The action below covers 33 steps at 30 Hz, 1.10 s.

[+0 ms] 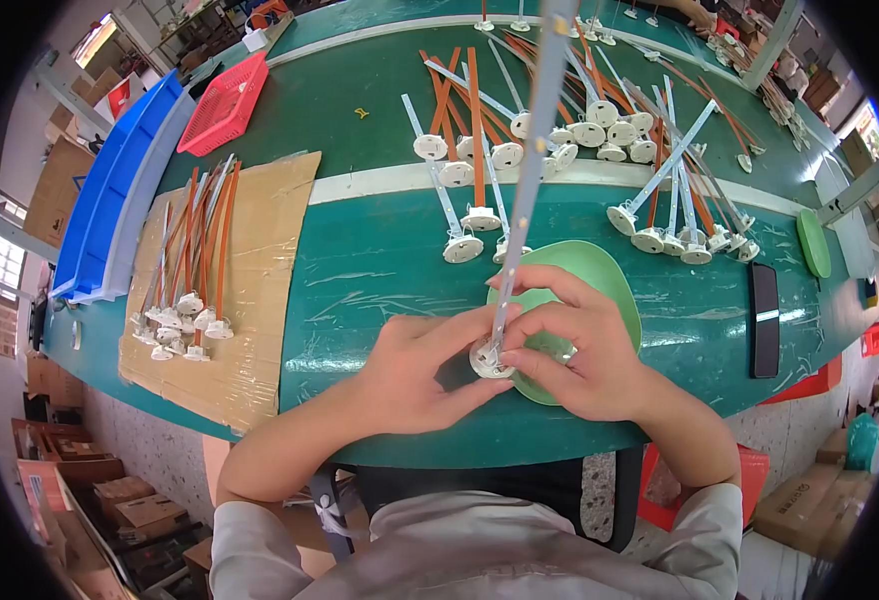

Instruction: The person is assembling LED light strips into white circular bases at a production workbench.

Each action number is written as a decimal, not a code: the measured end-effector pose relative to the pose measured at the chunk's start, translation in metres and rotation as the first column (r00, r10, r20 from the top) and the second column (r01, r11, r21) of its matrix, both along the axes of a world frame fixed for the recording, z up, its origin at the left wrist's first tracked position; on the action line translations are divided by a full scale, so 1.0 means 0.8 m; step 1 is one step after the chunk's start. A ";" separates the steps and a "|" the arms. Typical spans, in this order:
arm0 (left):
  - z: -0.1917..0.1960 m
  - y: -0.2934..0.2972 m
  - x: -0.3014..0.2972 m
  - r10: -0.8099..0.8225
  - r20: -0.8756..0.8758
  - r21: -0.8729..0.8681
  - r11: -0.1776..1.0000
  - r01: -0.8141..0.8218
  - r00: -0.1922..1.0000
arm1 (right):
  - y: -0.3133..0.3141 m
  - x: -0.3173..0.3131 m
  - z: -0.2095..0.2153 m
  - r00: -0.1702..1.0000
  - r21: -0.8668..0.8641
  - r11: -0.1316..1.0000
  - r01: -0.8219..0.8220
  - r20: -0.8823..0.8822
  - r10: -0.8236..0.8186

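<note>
Your left hand (pixel 422 372) and your right hand (pixel 570 345) meet over the near edge of the green table (pixel 380 270), both pinched on the same part: a small white round socket (pixel 487 360) with a long pale strip (pixel 530 170) rising out of it toward 12 o'clock and leaning a little to the right. Your left fingers are closed on the socket from 9 o'clock, thumb and forefinger gripping its rim; your right fingers are curled together at 3 o'clock, fingertips pressed on the strip just above the socket. The part hangs right over the left rim of a light green dish (pixel 600 275) that lies under your right hand. At 12 o'clock from your hands, a loose heap of like parts (pixel 520 130) lies across the table, white sockets with pale and orange strips crossing one another; a second fan of them (pixel 680 210) lies at 2 o'clock. At 9 o'clock, well apart from your hands, a brown cardboard sheet (pixel 260 250) covers the table's left end, and on it a neat bundle of strips with sockets (pixel 190 270) lies with the sockets toward you. Beyond the cardboard at 10 o'clock stand stacked blue bins (pixel 110 200) and a red basket (pixel 225 105). At 3 o'clock a dark phone (pixel 764 320) lies flat, and a green lid (pixel 813 243) just beyond it
</note>
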<state>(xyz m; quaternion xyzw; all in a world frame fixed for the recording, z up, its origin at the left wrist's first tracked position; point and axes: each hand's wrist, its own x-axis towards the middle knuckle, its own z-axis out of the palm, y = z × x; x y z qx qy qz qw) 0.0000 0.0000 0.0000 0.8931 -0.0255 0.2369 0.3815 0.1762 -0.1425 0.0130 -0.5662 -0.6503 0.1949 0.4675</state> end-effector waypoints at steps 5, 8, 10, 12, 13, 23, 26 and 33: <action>-0.001 0.003 0.000 0.043 0.007 -0.123 0.992 -0.042 0.999 | 0.002 0.005 0.002 0.989 -0.039 0.999 -0.010 -0.151 0.004; 0.001 0.005 0.002 0.074 -0.020 -0.187 0.979 -0.077 0.997 | 0.005 0.003 -0.005 0.911 -0.034 0.991 0.133 -0.389 -0.135; -0.006 0.009 0.002 0.111 0.000 -0.231 0.967 -0.108 0.994 | 0.005 0.005 0.000 0.892 -0.061 0.979 0.195 -0.404 -0.203; -0.006 0.013 0.001 0.157 -0.015 -0.301 0.941 -0.154 0.988 | 0.006 0.010 0.002 0.868 -0.090 0.962 0.258 -0.417 -0.272; -0.006 0.013 0.002 0.156 -0.015 -0.301 0.941 -0.153 0.988 | 0.006 0.015 0.001 0.936 -0.076 0.954 0.291 -0.184 -0.300; -0.010 0.017 0.005 0.009 0.003 -0.869 0.495 -0.002 1.000 | 0.011 0.017 -0.019 0.916 0.062 0.993 0.103 0.382 -0.119; -0.006 0.018 0.003 -0.006 -0.073 -0.874 0.481 -0.061 0.997 | 0.013 0.005 -0.004 0.958 0.124 0.981 0.148 0.228 -0.174; 0.000 0.005 0.003 -0.081 -0.074 -0.928 0.371 -0.039 0.994 | 0.007 -0.010 -0.010 0.982 0.126 0.981 0.150 0.100 -0.163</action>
